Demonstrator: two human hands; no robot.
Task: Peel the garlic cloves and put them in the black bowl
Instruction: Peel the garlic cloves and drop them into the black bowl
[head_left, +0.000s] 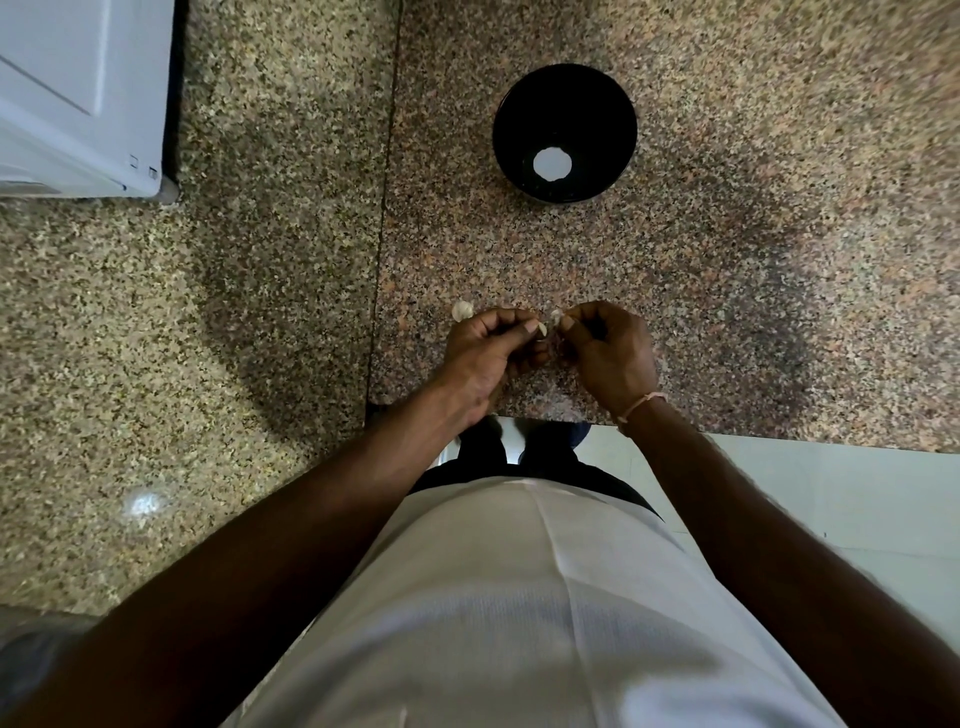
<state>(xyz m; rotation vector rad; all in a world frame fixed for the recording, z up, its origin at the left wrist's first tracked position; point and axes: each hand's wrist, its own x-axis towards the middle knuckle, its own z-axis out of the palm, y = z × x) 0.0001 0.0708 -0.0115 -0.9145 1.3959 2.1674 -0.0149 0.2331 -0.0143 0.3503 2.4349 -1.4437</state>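
1. Garlic clove (542, 328) is pinched at the fingertips of the left hand (485, 358), well short of the black bowl (564, 132) and on the body side of it, probably so the skin can be worked off close to the eyes.
2. A pale scrap, likely peel (556, 315), is clamped between thumb and finger of the right hand (608, 353), just beside the clove, so a pulling-apart motion is suggested.
3. Another clove (462, 310) is left on the counter, also on the near side of the bowl, touching the left knuckles or just behind them; hard to tell.
4. Only a white glare spot is seen inside the bowl; no peeled cloves can be made out.
5. Speckled granite countertop (727, 260) is used as the work surface, with a seam to the bowl's left and a white appliance (78, 93) far off on that side. Pale floor tiles are glimpsed below the counter edge.
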